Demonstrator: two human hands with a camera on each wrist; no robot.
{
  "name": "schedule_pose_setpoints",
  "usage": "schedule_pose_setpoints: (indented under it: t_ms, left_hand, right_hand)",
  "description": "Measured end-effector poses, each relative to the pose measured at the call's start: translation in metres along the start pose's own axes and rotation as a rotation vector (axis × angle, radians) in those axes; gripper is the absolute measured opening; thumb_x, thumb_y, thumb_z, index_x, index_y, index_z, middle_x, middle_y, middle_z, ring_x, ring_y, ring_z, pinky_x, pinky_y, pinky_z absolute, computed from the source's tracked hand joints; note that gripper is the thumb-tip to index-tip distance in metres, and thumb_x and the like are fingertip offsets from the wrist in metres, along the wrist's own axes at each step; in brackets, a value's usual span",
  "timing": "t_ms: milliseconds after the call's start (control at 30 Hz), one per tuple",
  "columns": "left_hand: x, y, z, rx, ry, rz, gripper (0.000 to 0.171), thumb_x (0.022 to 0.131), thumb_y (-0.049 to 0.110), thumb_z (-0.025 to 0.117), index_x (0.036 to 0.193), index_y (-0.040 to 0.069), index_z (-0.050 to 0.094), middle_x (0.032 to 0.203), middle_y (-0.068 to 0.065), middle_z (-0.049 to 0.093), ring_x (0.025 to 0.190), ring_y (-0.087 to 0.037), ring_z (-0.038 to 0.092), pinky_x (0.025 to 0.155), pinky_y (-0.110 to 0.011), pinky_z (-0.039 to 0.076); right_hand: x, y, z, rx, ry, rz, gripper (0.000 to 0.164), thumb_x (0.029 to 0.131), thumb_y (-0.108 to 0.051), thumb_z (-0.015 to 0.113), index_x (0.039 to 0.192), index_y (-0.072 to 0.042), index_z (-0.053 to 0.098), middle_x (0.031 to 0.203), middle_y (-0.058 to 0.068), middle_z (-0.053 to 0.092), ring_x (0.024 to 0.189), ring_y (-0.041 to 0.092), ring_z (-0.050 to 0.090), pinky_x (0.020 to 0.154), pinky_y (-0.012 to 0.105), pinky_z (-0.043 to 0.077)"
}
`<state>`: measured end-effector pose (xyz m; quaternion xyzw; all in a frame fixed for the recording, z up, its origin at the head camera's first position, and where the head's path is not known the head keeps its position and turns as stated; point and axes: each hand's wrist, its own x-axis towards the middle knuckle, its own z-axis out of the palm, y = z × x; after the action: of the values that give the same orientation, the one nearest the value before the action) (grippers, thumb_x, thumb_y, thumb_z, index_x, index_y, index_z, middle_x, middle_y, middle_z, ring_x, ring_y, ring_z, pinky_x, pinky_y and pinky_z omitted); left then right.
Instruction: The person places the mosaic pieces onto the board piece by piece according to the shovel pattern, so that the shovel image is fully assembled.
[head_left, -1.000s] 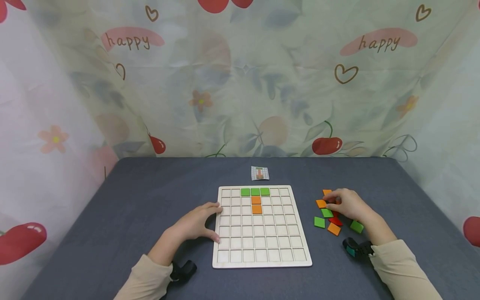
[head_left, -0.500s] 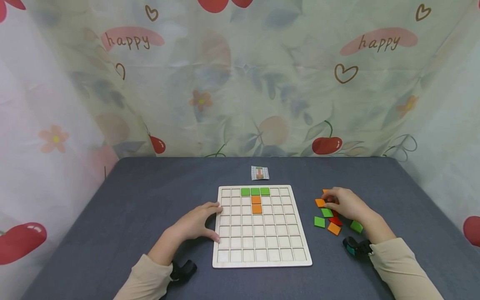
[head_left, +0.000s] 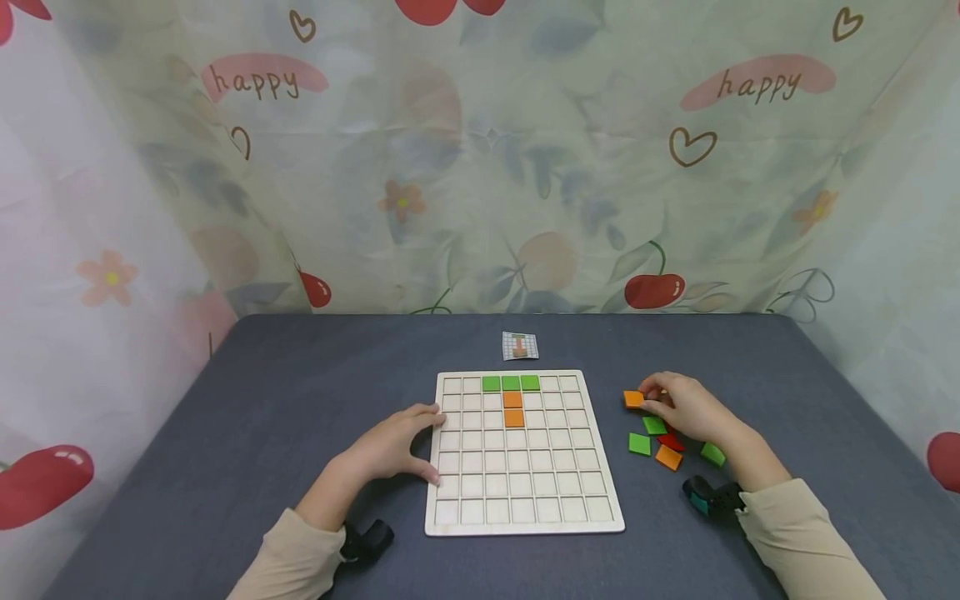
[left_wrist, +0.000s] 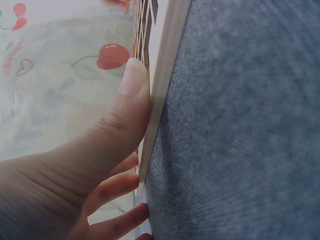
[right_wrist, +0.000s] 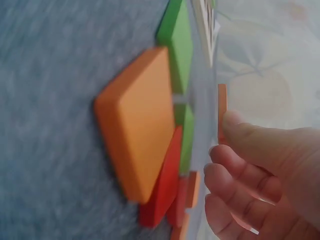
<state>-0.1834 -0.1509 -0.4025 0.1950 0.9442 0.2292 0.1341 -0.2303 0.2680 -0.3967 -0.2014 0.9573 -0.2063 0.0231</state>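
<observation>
My right hand [head_left: 681, 407] pinches an orange square tile [head_left: 633, 400] by its edge, thumb against fingers. In the right wrist view that orange tile [right_wrist: 222, 110] is held up off the table. Below the hand lie loose tiles: a green tile [head_left: 640, 444], an orange tile [head_left: 669, 457], a red tile [head_left: 671, 442] and others, partly overlapping. My left hand [head_left: 393, 442] rests with spread fingers at the left edge of a white grid board [head_left: 525, 528]. In the left wrist view the thumb [left_wrist: 134, 95] presses against the board's rim. The board's top rows hold three green and two orange tiles.
A small printed card [head_left: 520, 347] with a grid pattern lies behind the board on the dark blue tablecloth [head_left: 337, 358]. Another green tile [head_left: 712, 453] lies beside the right wrist. A patterned curtain [head_left: 487, 167] hangs behind the table.
My right hand has lifted an orange tile from the pile, and the tile now shows to the left of the fingertips. The left hand and the board have stayed put.
</observation>
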Motion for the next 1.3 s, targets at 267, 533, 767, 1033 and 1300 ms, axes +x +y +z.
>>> schedule_pose_setpoints:
  t_ms: [267, 533, 767, 1033, 1300]
  left_hand:
    - [0.0, 0.0, 0.0, 0.003, 0.003, 0.005, 0.088, 0.062, 0.037, 0.083, 0.137, 0.006, 0.047, 0.147, -0.014, 0.039, 0.135, -0.033, 0.038, 0.107, -0.048, 0.036]
    - [0.0, 0.001, 0.0, -0.001, 0.003, 0.006, 0.088, 0.062, 0.037, 0.083, 0.136, 0.005, 0.047, 0.146, -0.014, 0.04, 0.135, -0.033, 0.038, 0.107, -0.048, 0.035]
    - [0.0, 0.001, 0.001, 0.003, 0.002, -0.002, 0.089, 0.062, 0.037, 0.083, 0.137, 0.006, 0.047, 0.147, -0.014, 0.039, 0.135, -0.033, 0.037, 0.107, -0.048, 0.035]
    - [0.0, 0.0, 0.002, 0.004, -0.003, -0.013, 0.089, 0.062, 0.038, 0.083, 0.137, 0.007, 0.047, 0.148, -0.013, 0.038, 0.136, -0.033, 0.036, 0.107, -0.048, 0.035]
    - [0.001, -0.001, 0.002, 0.003, -0.001, -0.013, 0.088, 0.062, 0.038, 0.083, 0.137, 0.008, 0.047, 0.148, -0.013, 0.038, 0.136, -0.034, 0.036, 0.107, -0.049, 0.035]
  right_hand:
    - [0.002, -0.02, 0.002, 0.034, 0.003, -0.014, 0.018, 0.089, -0.014, 0.062, 0.102, 0.0, 0.062, 0.088, 0.006, 0.062, 0.075, 0.013, 0.052, 0.067, 0.028, 0.048]
    - [0.002, -0.038, 0.011, 0.074, 0.005, -0.076, 0.018, 0.09, -0.013, 0.061, 0.103, -0.001, 0.061, 0.087, 0.004, 0.061, 0.07, 0.008, 0.05, 0.061, 0.021, 0.044]
    - [0.004, -0.058, 0.02, 0.077, -0.015, -0.074, 0.018, 0.09, -0.013, 0.061, 0.104, -0.002, 0.061, 0.087, 0.003, 0.06, 0.07, 0.008, 0.049, 0.06, 0.021, 0.044]
    - [0.005, -0.08, 0.026, 0.086, -0.004, -0.055, 0.018, 0.087, -0.012, 0.065, 0.102, -0.003, 0.062, 0.083, 0.002, 0.059, 0.067, 0.008, 0.047, 0.057, 0.018, 0.043]
    - [0.007, -0.097, 0.031, 0.103, -0.017, -0.078, 0.015, 0.088, -0.011, 0.063, 0.1, -0.003, 0.062, 0.084, 0.002, 0.06, 0.067, 0.008, 0.048, 0.058, 0.019, 0.042]
